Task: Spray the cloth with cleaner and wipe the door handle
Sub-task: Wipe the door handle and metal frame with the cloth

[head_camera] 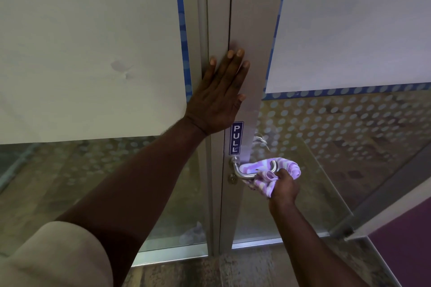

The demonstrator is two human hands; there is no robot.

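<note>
A curved steel door handle (242, 173) sticks out of the grey metal door stile (247, 30), below a blue PULL sticker (236, 138). A bunched purple-and-white cloth (290, 166) is wrapped around the handle's outer end. My right hand (285, 187) grips the cloth from below and presses it against the handle. My left hand (221, 93) lies flat with fingers spread on the stile above the sticker, holding nothing. No spray bottle is in view.
Glass door panels (326, 128) with frosted dots flank the stile. White sheets edged with blue tape (93, 42) cover the upper glass. A keyhole (232, 179) sits under the handle. A second glass panel edge (382, 214) angles in at the lower right.
</note>
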